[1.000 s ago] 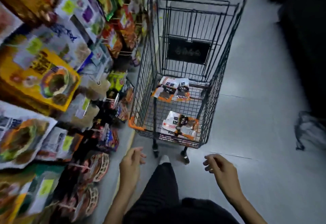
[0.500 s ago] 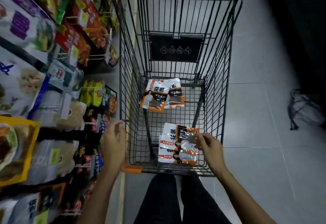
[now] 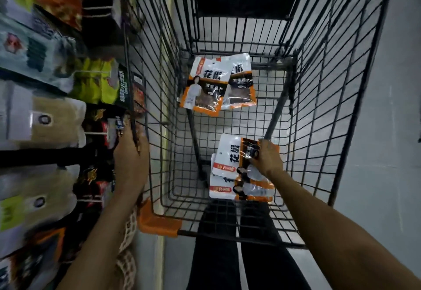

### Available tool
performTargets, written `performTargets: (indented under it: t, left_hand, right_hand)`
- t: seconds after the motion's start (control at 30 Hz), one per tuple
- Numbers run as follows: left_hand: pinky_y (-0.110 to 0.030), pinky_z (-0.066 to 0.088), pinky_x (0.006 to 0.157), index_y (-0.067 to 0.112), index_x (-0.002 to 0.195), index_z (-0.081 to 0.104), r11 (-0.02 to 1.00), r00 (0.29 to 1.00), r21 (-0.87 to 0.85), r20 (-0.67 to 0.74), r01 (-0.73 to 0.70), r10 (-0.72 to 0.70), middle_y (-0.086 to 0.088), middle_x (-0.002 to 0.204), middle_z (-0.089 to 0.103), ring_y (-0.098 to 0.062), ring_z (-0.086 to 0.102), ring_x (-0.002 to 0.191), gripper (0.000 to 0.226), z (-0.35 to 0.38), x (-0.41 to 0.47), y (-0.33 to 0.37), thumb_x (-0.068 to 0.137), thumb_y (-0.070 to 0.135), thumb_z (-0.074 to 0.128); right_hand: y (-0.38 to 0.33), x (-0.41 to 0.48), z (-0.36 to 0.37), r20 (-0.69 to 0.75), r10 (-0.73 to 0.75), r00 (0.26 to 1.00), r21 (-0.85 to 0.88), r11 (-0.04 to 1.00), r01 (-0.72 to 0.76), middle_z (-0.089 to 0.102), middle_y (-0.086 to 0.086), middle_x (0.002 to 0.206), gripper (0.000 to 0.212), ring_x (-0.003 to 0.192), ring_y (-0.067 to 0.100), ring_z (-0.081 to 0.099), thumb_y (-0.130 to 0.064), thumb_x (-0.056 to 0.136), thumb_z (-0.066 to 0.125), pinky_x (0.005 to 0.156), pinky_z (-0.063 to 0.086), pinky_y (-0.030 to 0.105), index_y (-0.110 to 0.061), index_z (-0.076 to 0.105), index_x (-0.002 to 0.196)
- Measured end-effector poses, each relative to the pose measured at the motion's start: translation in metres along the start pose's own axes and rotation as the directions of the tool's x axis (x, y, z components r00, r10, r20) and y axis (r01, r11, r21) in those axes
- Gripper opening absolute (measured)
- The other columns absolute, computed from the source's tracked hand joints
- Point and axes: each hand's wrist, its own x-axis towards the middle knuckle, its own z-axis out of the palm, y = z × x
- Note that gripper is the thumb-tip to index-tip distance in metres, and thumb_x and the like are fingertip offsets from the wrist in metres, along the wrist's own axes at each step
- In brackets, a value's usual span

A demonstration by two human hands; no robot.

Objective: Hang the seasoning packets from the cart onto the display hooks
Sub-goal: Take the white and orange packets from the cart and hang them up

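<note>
The person leans over the wire cart [image 3: 319,98]; the right hand [image 3: 266,159] pinches the top packet of the near stack [image 3: 230,164] on the cart floor; the left hand [image 3: 131,159] grips the cart's left rim; two more packets [image 3: 205,89] lie farther in.

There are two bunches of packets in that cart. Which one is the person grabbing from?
The near bunch, closest to the person's legs: the right hand pinches its top packet. The far bunch lies untouched deeper in the cart.
</note>
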Motion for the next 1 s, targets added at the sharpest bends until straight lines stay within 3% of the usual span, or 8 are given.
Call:
performTargets:
  t: [0.13,0.23,0.4,0.5,0.63,0.83,0.93,1.0]
  left_hand:
    - [-0.023,0.028,0.059,-0.001,0.114,0.052,0.998,0.997,-0.008,-0.047,-0.062,0.061,-0.013,0.087,0.057,-0.03,0.055,0.077,0.023,0.003,-0.002,-0.009,0.102,0.014,0.041]
    - [-0.026,0.027,0.052,0.002,0.107,0.053,0.998,0.997,-0.019,-0.047,-0.058,0.057,-0.011,0.083,0.056,-0.024,0.05,0.069,0.02,0.005,-0.001,-0.01,0.101,0.016,0.041]
    - [-0.01,0.035,0.054,0.008,0.112,0.056,0.997,0.996,-0.042,-0.068,-0.067,0.064,-0.005,0.086,0.059,-0.015,0.05,0.064,0.022,0.005,-0.002,-0.008,0.102,0.019,0.04]
    - [-0.006,0.038,0.057,0.009,0.112,0.057,0.994,0.995,-0.06,-0.053,-0.087,0.084,-0.006,0.087,0.061,-0.013,0.052,0.065,0.022,0.001,-0.001,-0.009,0.102,0.02,0.041]
    - [-0.026,0.039,0.075,0.007,0.113,0.058,0.992,0.992,-0.033,0.018,-0.124,0.124,-0.011,0.097,0.063,-0.022,0.056,0.086,0.024,-0.009,-0.001,-0.008,0.102,0.018,0.04]
    - [-0.027,0.037,0.09,0.001,0.125,0.053,0.974,0.973,0.103,-0.093,-0.203,0.212,-0.017,0.122,0.057,-0.028,0.052,0.112,0.029,-0.039,-0.007,0.027,0.099,0.012,0.045]
    - [-0.031,0.041,0.097,0.009,0.13,0.05,0.98,0.991,-0.152,-0.046,-0.127,0.122,-0.008,0.128,0.055,-0.02,0.051,0.117,0.041,-0.042,-0.009,0.06,0.095,0.03,0.056]
    - [-0.023,0.048,0.087,0.011,0.128,0.052,0.882,0.986,-0.465,0.164,0.071,0.007,-0.001,0.121,0.062,-0.011,0.06,0.107,0.057,-0.042,-0.01,0.082,0.083,0.044,0.063]
  right_hand:
    - [0.013,0.014,0.016,0.05,-0.041,0.998,-0.169,0.984,0.049,0.036,0.016,0.147,0.088,0.136,0.031,0.034,-0.035,0.078,0.077,0.114,0.027,0.041,-0.004,0.027,0.144]
    - [0.017,0.02,0.016,0.032,-0.018,0.999,-0.237,0.971,0.025,0.037,0.015,0.145,0.098,0.136,0.031,0.032,-0.047,0.072,0.078,0.116,0.02,0.042,-0.007,0.025,0.145]
    - [0.014,0.018,0.008,-0.011,0.037,0.999,-0.298,0.954,-0.039,0.046,0.013,0.131,0.077,0.124,0.029,0.039,-0.055,0.069,0.076,0.108,0.03,0.043,-0.014,0.048,0.127]
    - [0.008,0.008,-0.004,0.044,0.072,0.996,-0.029,0.997,-0.07,0.06,0.013,0.118,0.049,0.112,0.029,0.054,-0.038,0.078,0.076,0.095,0.047,0.044,-0.011,0.057,0.114]
    - [-0.008,-0.02,-0.039,0.012,0.076,0.997,0.316,0.946,-0.076,0.068,0.013,0.107,0.036,0.102,0.03,0.064,-0.022,0.086,0.07,0.088,0.053,0.042,-0.008,0.058,0.116]
    - [-0.066,-0.076,-0.108,0.005,0.05,0.999,0.825,0.564,-0.033,0.067,0.007,0.102,0.017,0.101,0.027,0.065,-0.019,0.088,0.067,0.087,0.055,0.043,-0.014,0.06,0.103]
    - [-0.104,-0.105,-0.131,0.096,-0.083,0.992,0.934,0.352,-0.061,0.069,0.008,0.102,0.016,0.094,0.022,0.069,-0.022,0.084,0.069,0.083,0.058,0.039,-0.019,0.062,0.098]
    - [-0.123,-0.117,-0.138,0.122,-0.163,0.979,0.96,0.271,-0.074,0.069,0.005,0.099,0.018,0.091,0.021,0.069,-0.023,0.081,0.07,0.084,0.058,0.041,-0.018,0.064,0.098]
